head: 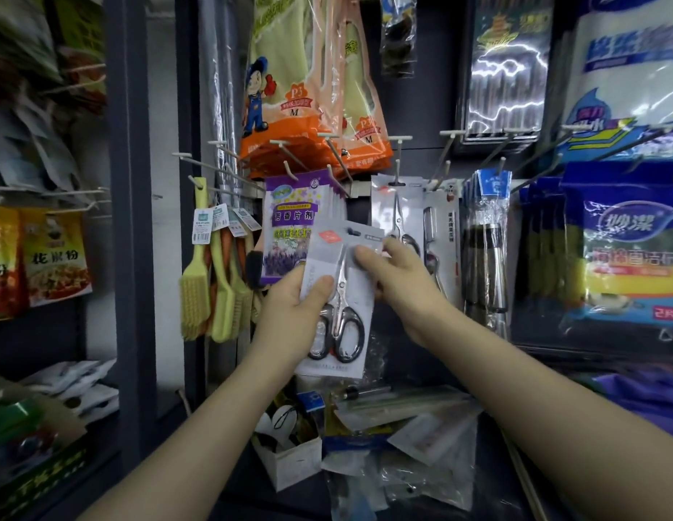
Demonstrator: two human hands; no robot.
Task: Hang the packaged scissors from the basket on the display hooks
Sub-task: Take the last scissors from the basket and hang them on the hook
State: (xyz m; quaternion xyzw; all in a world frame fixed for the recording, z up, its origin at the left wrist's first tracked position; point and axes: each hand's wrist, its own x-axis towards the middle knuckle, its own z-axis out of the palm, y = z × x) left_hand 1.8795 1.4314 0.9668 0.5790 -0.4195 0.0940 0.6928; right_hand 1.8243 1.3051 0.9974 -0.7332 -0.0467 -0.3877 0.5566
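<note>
Centre of the frame: one pack of scissors (336, 295), flat grey card under clear plastic, steel blades up, black loop handles down, long axis near upright and tilted slightly right. Left hand (289, 314) clamped on its left edge, thumb across the face; right hand (398, 283) pinching the right edge near the top. Hang slot at the card's upper end lies below and left of the white hook (396, 174) carrying like packs, upper right of centre; right hand nearer it. Basket not clearly identifiable
</note>
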